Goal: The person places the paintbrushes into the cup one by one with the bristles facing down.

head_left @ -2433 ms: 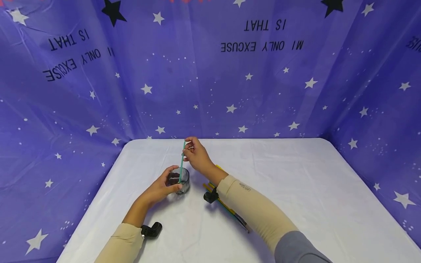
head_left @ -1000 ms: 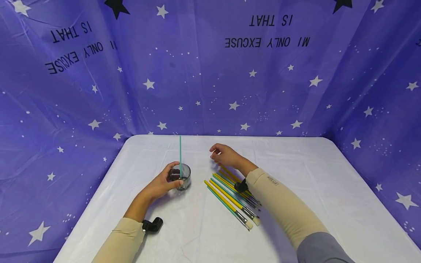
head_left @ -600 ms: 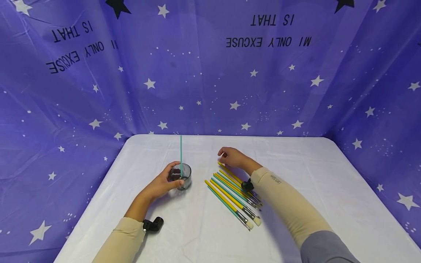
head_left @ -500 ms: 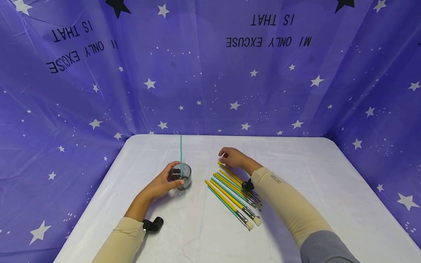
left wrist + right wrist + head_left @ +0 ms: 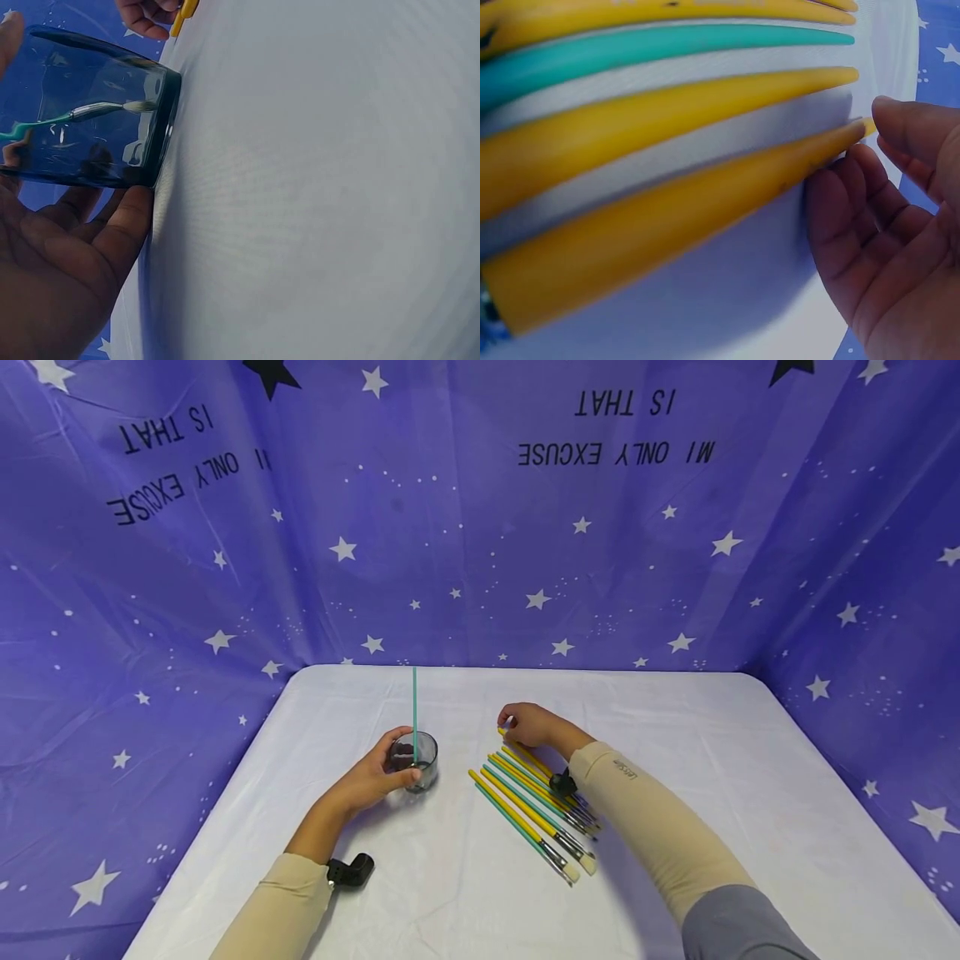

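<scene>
My left hand grips a dark clear glass on the table, thumb on the near side and fingers around the far side. A teal-handled paintbrush stands in the glass, its bristles down near the base in the left wrist view. Over to the right, my right hand is at the far end of a yellow paintbrush. Its thumb and curled fingers pinch the thin handle tip, as the right wrist view shows. That brush lies on the table, its bristle end hidden under the forearm.
Several other yellow and teal paintbrushes lie side by side, bristles toward me, just left of the right forearm. The white-covered table has a purple star-printed curtain behind it and at both sides.
My right hand has let go of the teal paintbrush in the glass, moved right, and come down onto the tip of a yellow one. The left hand has kept holding the glass.
</scene>
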Tool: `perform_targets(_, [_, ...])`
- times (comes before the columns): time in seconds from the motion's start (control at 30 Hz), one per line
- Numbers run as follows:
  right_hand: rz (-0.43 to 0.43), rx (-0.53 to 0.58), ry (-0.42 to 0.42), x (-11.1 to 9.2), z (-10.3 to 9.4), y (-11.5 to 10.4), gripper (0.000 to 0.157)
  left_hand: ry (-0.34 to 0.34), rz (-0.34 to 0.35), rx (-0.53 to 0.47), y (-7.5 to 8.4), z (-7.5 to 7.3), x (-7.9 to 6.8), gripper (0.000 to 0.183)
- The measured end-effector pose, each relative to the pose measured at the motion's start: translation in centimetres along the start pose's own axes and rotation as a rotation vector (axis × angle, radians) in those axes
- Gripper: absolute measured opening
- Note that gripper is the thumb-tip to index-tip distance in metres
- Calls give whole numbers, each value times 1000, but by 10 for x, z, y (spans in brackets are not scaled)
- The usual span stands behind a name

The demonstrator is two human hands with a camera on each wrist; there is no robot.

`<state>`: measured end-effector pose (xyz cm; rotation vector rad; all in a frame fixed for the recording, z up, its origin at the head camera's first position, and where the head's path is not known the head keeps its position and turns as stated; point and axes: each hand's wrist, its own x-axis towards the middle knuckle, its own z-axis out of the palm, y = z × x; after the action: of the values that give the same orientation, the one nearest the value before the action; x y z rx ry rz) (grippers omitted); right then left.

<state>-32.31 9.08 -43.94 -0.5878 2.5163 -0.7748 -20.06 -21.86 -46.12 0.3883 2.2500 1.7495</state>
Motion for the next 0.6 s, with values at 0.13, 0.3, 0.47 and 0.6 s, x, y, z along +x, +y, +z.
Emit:
perform_targets(0.13, [3, 8, -11, 2, 2, 1, 17, 1, 0, 3, 0, -1, 0, 77])
perform_targets(0.3, [-5, 8, -13, 3, 1, 2, 15, -1, 8, 9, 1, -2, 0, 77])
perform_targets(0.47, [1, 41, -11, 3, 0, 3, 16, -4, -2, 10, 2, -1, 0, 78])
perform_targets(0.6, [2, 95, -27, 0, -4, 2, 16, -3, -3, 3, 4, 0, -3, 78])
